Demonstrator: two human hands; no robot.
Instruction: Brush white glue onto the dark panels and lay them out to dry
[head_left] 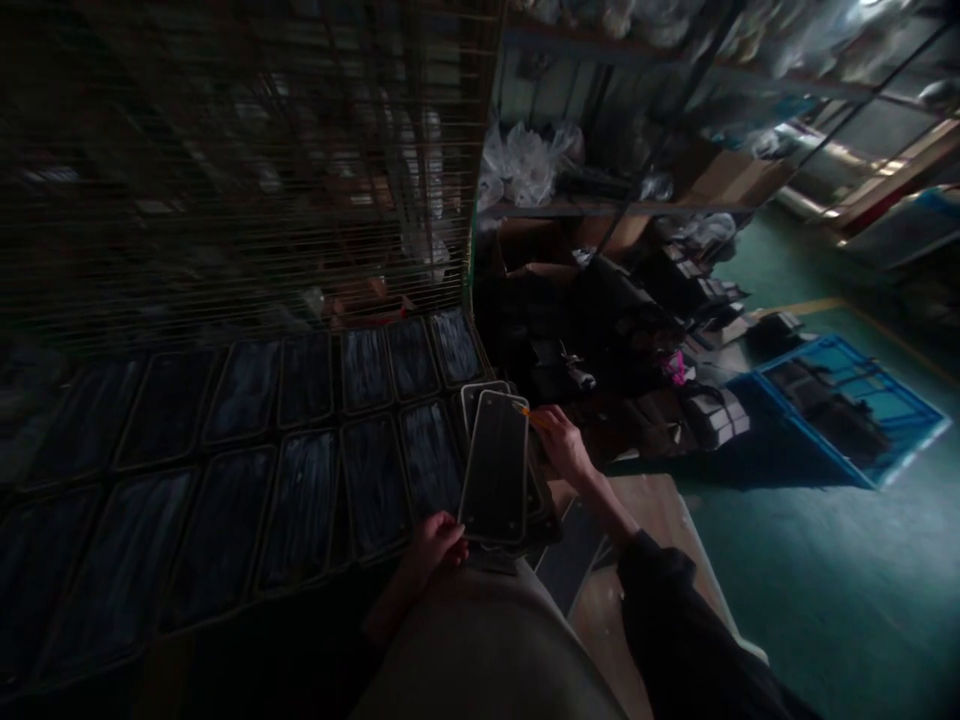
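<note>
A dark rectangular panel (495, 468) with a pale rim and small round marks near its corners lies tilted in front of me. My left hand (436, 542) pinches its lower left corner between thumb and fingers. In my right hand (562, 442) is a slim orange tool (534, 416), its tip at the panel's upper right corner; the dim light hides what kind it is. Beneath the held panel, another pale-rimmed panel (471, 398) shows in part. Rows of similar dark panels (367, 485), with streaky, shiny surfaces, lie to the left.
A wire mesh screen (420, 200) rises behind the panels. Shelves with plastic-wrapped goods (529, 165) and dark stacked bundles (622, 300) stand beyond my right hand. A wooden board (660, 510) is at lower right, with a blue crate (847, 405) on the green floor.
</note>
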